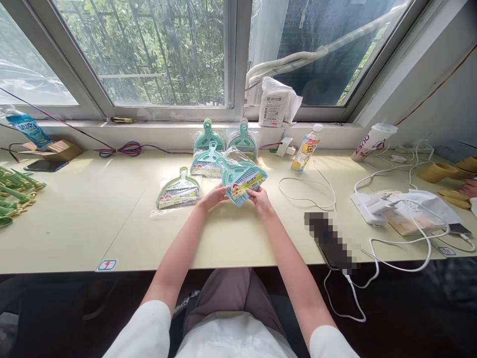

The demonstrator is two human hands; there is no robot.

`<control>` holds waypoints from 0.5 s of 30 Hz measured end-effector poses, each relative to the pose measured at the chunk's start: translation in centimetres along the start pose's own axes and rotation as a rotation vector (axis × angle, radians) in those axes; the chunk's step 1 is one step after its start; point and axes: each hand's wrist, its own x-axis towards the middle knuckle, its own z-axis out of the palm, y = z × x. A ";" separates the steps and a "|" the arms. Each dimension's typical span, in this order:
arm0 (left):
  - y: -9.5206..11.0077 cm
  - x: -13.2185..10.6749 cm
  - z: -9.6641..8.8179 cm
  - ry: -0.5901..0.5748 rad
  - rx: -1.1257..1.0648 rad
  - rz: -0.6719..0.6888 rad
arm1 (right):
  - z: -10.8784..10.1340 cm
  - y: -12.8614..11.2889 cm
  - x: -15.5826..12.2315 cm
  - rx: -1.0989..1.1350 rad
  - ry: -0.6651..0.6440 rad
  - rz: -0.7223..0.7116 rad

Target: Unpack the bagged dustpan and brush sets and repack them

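Between my two hands, a teal mini dustpan and brush set (240,180) with a yellow label is held tilted above the table. My left hand (215,197) grips its left edge. On its lower right edge, my right hand (260,199) pinches near the label. Just behind lie more bagged sets: a teal one (207,161), a teal one with a green-rimmed handle (208,134), and one with a pink-edged handle (243,136). An olive-green set (179,190) in clear wrap rests left of my left hand.
A drink bottle (307,148) and a white cup (373,141) stand at the back right. A phone (330,241) on a cable lies right. White cables surround a power strip (368,209). Green plastic pieces (17,194) lie far left. Another person's hand (468,188) shows at the right edge.
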 end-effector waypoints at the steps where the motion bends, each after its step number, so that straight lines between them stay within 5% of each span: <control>1: -0.2 0.1 0.3 -0.019 0.009 -0.032 | 0.0 0.0 0.0 0.008 0.010 -0.008; 10: -1.4 0.9 1.7 0.128 -0.095 0.043 | -0.1 0.4 0.2 0.007 0.034 -0.030; 15: -1.7 0.8 2.0 0.067 -0.090 0.035 | -0.6 -0.1 0.3 -0.002 0.037 -0.033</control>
